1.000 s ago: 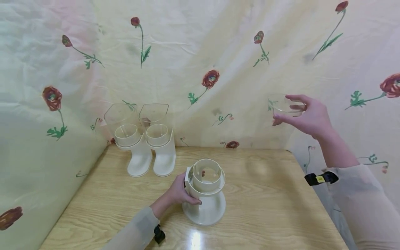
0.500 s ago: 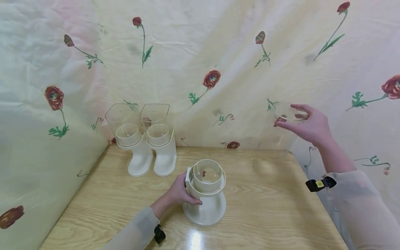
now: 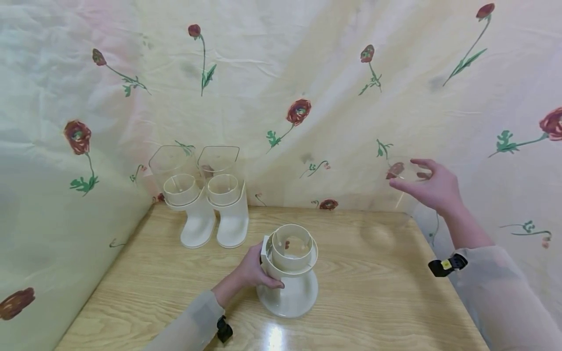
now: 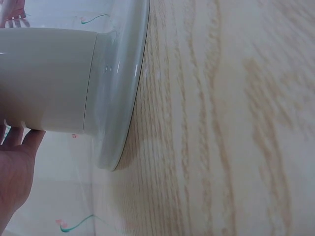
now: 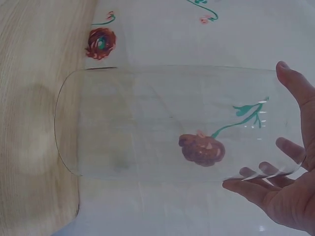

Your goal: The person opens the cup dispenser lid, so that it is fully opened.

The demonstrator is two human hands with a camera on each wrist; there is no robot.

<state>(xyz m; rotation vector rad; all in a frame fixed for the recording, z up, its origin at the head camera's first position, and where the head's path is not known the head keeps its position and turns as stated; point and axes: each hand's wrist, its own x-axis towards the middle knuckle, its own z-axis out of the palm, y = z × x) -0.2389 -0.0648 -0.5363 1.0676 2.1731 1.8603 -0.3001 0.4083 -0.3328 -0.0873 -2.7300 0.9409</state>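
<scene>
Right grip (image 3: 434, 186): holding clear container (image 5: 142, 123); smooth walls could slip
Left grip (image 3: 254, 271): holding white stand (image 3: 288, 298); slackening could tip it

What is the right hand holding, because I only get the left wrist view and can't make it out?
Observer: The right wrist view shows a clear container held in the right hand.
Operator: And how does the top of the white stand by my left hand look?
Observer: In the head view, a round collar sits at its top, open upward.
Operator: Any others on the table?
Observer: Yes, two more white stands, side by side, farther back on the left.
</scene>
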